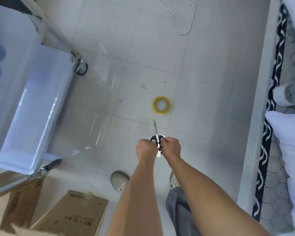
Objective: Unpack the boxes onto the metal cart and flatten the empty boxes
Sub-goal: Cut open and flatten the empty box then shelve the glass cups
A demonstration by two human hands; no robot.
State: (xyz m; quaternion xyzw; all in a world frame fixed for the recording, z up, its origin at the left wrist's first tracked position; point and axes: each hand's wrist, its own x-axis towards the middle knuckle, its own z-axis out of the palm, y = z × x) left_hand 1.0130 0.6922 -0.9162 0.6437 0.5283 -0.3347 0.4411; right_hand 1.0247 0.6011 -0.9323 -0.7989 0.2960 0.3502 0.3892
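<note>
Both my hands hold a pair of black-handled scissors [155, 129] out over the tiled floor, blades together and pointing away from me. My left hand [146, 149] grips the left handle loop and my right hand [171, 147] grips the right one. A closed cardboard box [71, 215] with printed text lies on the floor at the lower left, and another brown box [22, 198] stands beside it under the cart's corner. The metal cart [41, 103] fills the left side, with blue-white items on its shelf at the far left edge.
A yellow tape roll [161, 105] lies on the floor just beyond the scissors. A white cord [182, 17] loops on the tiles at the top. A patterned rug [271, 116], a white roll [288, 96] and a pillow lie on the right. My shoes stand below my arms.
</note>
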